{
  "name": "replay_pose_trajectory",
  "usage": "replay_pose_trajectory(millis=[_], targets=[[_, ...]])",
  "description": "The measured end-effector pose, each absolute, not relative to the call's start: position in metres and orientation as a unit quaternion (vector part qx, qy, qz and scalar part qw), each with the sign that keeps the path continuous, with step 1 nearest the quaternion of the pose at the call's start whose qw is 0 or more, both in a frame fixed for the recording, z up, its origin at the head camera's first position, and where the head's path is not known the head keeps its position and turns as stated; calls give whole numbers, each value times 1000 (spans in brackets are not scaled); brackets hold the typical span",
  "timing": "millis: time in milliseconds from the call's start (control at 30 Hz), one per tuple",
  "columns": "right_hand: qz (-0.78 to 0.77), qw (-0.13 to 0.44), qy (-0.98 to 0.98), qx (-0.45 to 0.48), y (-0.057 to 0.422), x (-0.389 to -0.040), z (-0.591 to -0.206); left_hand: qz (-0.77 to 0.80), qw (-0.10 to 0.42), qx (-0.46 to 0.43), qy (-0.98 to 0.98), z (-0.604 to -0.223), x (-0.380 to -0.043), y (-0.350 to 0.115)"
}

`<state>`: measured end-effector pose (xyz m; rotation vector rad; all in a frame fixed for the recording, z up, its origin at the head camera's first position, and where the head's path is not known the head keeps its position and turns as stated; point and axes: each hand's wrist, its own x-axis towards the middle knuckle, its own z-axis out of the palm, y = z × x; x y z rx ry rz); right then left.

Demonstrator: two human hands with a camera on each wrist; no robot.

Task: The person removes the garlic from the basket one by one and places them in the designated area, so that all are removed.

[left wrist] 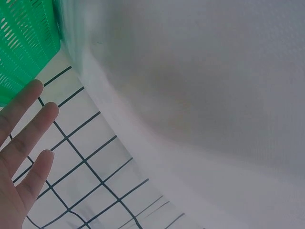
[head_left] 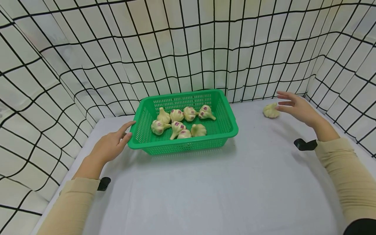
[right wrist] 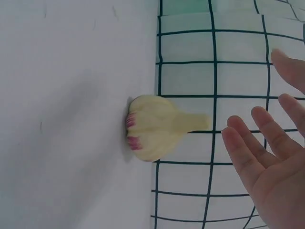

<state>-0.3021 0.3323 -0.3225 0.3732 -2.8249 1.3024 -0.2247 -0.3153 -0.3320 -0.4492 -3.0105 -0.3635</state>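
Over at the far right of the tabletop (head_left: pixel 188 195), a lone garlic bulb (head_left: pixel 271 111) stands stem up, the right hand (head_left: pixel 301 109) poised just above and beside it, fingers parted and grasping nothing. The left hand (head_left: pixel 111 147) is unclenched, its fingertips at the left rim of a green basket (head_left: pixel 188 141) where eight more bulbs (head_left: pixel 177 115) lie.

White table (head_left: pixel 205 189): green basket (head_left: pixel 188 148), garlic bulb (head_left: pixel 270 111) to its right.

Nine garlic bulbs (head_left: pixel 190 113), one basket (head_left: pixel 191 148), two hands (head_left: pixel 110 144) (head_left: pixel 301 110)
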Motion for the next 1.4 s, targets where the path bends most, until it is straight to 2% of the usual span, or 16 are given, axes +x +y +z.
replay_pose_trajectory(millis=[467,1000,1400], targets=[[460,21,-865,198,279,-285,-301,-118,39,-146,-981,-333,-225,-316],[478,1,-820,317,203,-289,-301,-122,43,-149,-980,-335,-226,-317],[412,-32,-826,383,159,-295,-302,-119,39,-144,-982,-334,-225,-315]])
